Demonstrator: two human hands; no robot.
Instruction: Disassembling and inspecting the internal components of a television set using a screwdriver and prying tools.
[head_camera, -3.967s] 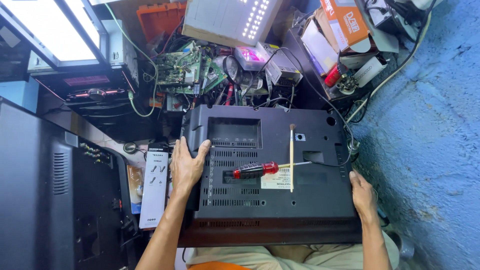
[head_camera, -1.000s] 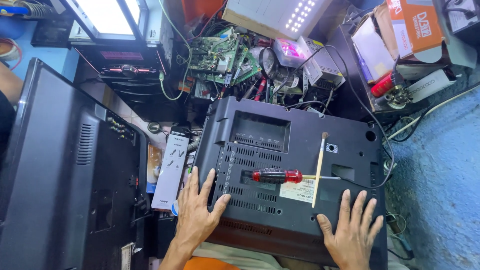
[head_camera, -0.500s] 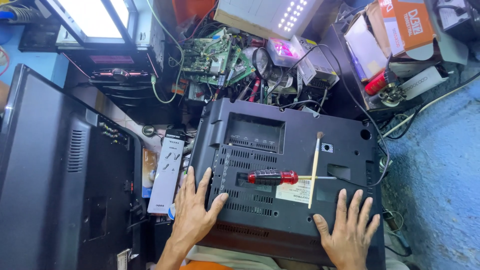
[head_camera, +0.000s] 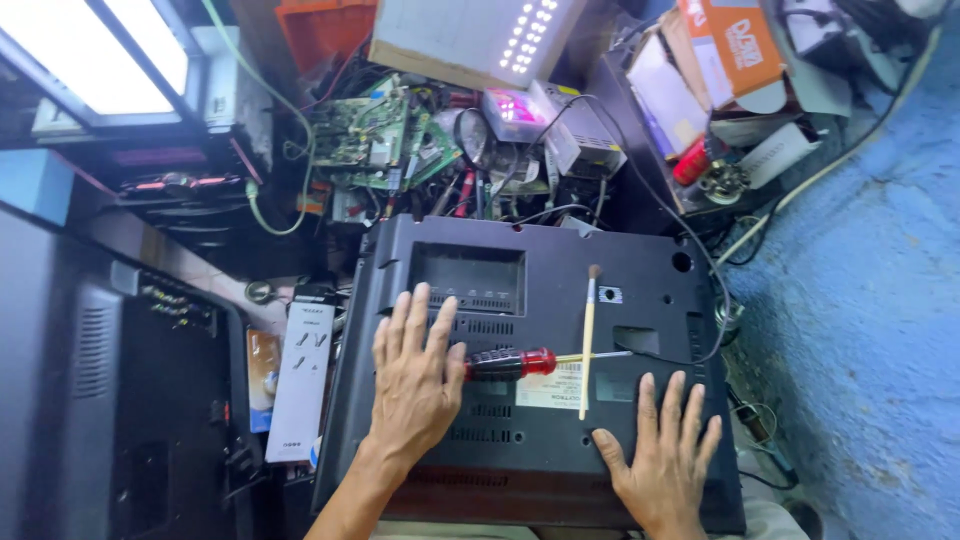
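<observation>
Our left hand (head_camera: 418, 385) and right hand (head_camera: 665, 465): both released, flat on dark television back cover (head_camera: 640, 290); screwdriver (head_camera: 510, 364), brush (head_camera: 588, 340) atop.

Dark grey set back, red-handled tool, blue wall

The television back panel (head_camera: 640, 290) is dark charcoal grey, with a white label (head_camera: 549, 385) near its middle. The screwdriver (head_camera: 510, 364) has a black and red handle; the brush (head_camera: 587, 338) lying across it has a pale wooden handle and dark bristles. Beyond lie green circuit boards (head_camera: 365, 135), an orange box (head_camera: 735, 45) and a white remote-shaped case (head_camera: 303, 375). The wall (head_camera: 870, 300) is mottled blue.
</observation>
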